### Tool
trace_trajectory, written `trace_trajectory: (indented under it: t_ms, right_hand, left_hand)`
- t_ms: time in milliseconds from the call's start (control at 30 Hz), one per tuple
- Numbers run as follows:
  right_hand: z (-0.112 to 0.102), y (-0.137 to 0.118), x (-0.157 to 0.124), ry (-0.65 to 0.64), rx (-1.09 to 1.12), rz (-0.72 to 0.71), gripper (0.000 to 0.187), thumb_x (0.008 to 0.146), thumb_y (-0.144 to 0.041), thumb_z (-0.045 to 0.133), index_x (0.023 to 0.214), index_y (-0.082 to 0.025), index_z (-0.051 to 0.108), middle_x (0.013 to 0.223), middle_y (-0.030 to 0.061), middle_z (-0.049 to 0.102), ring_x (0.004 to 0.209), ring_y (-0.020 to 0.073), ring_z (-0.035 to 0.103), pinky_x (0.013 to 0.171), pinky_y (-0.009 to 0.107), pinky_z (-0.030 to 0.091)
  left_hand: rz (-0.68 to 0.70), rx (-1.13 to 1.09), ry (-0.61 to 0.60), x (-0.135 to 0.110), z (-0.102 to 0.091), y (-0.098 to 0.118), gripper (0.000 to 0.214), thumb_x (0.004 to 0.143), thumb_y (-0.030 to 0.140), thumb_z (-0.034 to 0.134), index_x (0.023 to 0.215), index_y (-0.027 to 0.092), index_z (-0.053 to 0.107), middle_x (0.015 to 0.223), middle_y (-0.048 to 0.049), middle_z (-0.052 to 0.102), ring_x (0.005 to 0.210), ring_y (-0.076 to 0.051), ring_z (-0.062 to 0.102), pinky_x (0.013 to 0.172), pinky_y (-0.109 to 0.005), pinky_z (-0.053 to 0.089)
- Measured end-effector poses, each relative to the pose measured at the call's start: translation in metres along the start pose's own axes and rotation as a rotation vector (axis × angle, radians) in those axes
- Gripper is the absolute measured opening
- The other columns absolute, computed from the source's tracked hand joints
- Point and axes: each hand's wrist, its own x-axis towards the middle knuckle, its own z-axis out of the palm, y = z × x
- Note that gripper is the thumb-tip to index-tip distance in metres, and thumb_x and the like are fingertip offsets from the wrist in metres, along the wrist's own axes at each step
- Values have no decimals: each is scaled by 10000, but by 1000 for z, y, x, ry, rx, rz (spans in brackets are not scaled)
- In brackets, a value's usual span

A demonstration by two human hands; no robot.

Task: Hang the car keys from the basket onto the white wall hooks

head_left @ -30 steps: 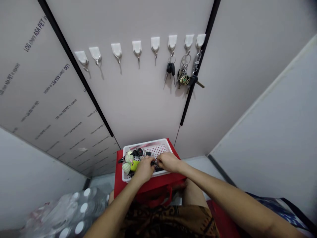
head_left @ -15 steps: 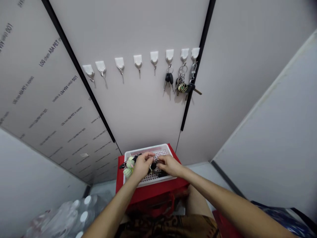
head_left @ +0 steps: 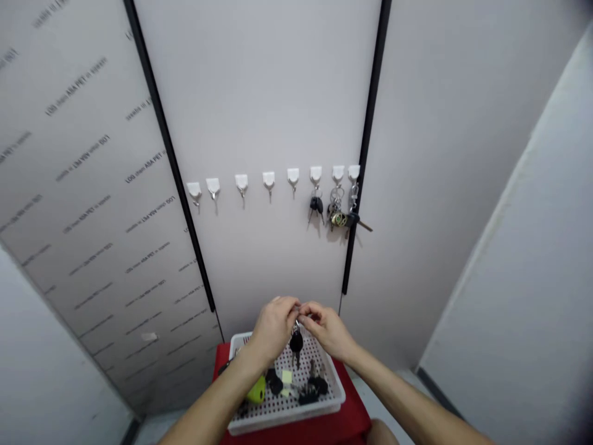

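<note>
A bunch of keys (head_left: 296, 342) with black heads hangs from a metal ring pinched between my two hands, above the basket. My left hand (head_left: 277, 327) grips the ring from the left, fingertips closed. From the right, my right hand (head_left: 325, 327) closes its thumb and fingers on the same ring; the ring is mostly covered by fingers. Below sits a white perforated basket (head_left: 287, 421), holding several black-headed keys (head_left: 315, 389), a yellow-green item (head_left: 257, 390) partly behind my left forearm, and a small pale yellow paper piece (head_left: 286, 377).
A row of several white adhesive hooks (head_left: 269, 180) runs along the wall. Key bunches hang on the three rightmost, including a black-headed bunch (head_left: 316, 205) and one with a round gold piece (head_left: 338, 219). The basket rests on a red surface (head_left: 352, 426).
Both hands have risen out of the basket, lifting the key bunch by its ring so it now hangs free. The view has tilted upward, so the hooks appear lower.
</note>
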Motion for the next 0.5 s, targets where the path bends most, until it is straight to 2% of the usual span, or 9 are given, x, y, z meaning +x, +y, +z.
trace_trajectory:
  t_ms: [133,233,367,500]
  right_hand:
    - [-21,-32,40,54,111,-3,115,650,-232,410,599,-142,461,484,-33,470,465,65,432,494,195,363]
    - [-37,-60,79,173,170,-1,107,622,-228,438,573,-135,458,447,-36,473,422,61,439,473,200,379]
    - [-51,-90,128,317,292,-45,101,597,-225,465,557,-133,461,444,-39,477,404,58,450,448,199,403]
    - [-60,-109,161,427,360,-71,102,597,-224,472,542,-140,451,426,-47,463,389,58,451,426,200,419]
  left_hand:
    - [-55,-145,204,29,-23,8,179,671,191,392,809,156,499,726,-29,557,657,-102,494,623,-225,388]
    - [-101,-309,309,51,-41,11,245,664,192,403,897,146,459,789,-43,551,691,-98,503,644,-227,399]
    - [-60,-424,374,80,-59,13,326,659,152,392,984,152,424,916,-55,533,799,-105,494,731,-242,380]
    - [4,-399,391,106,-72,18,355,636,93,385,975,182,440,948,-22,531,822,-103,493,745,-231,372]
